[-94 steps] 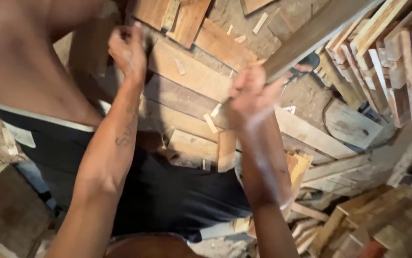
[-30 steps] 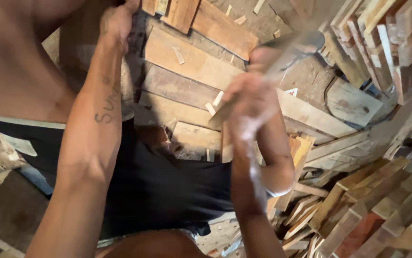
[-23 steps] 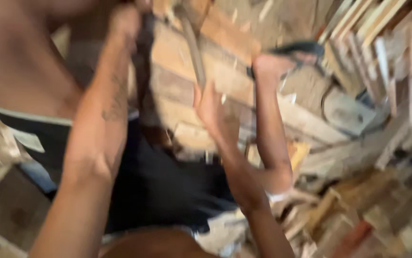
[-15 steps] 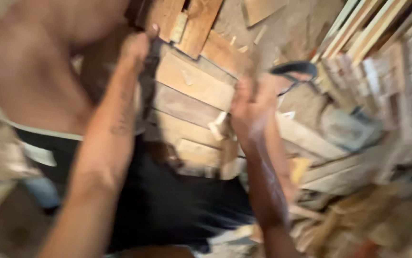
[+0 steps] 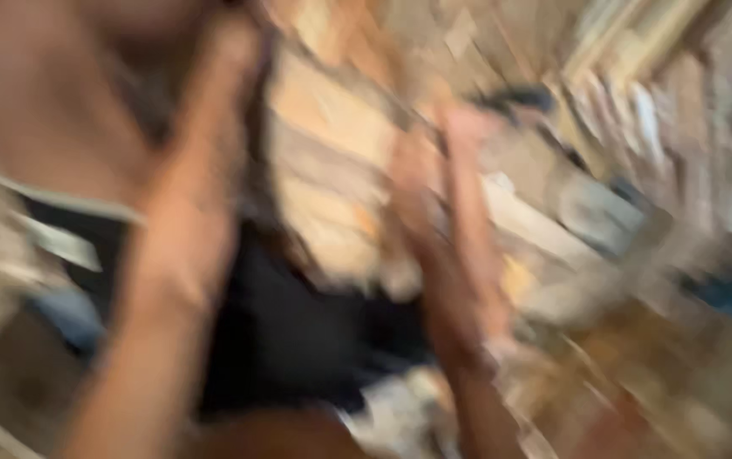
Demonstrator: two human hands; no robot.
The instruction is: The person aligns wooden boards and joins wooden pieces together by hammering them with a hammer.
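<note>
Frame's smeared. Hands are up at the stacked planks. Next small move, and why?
Probably pause until both hands settle. The left hand is up at the edge of the wooden planks, the right hand lower beside them, but blur hides whether either grips anything.

Heavy motion blur. Floor littered with pale wooden planks [image 5: 332,161] and offcuts [image 5: 638,374]; warm, dim light.

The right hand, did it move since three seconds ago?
Yes. The right hand was up near the long plank's end; now it sits lower, over the stacked boards, though the blur hides whether it grips anything.
</note>
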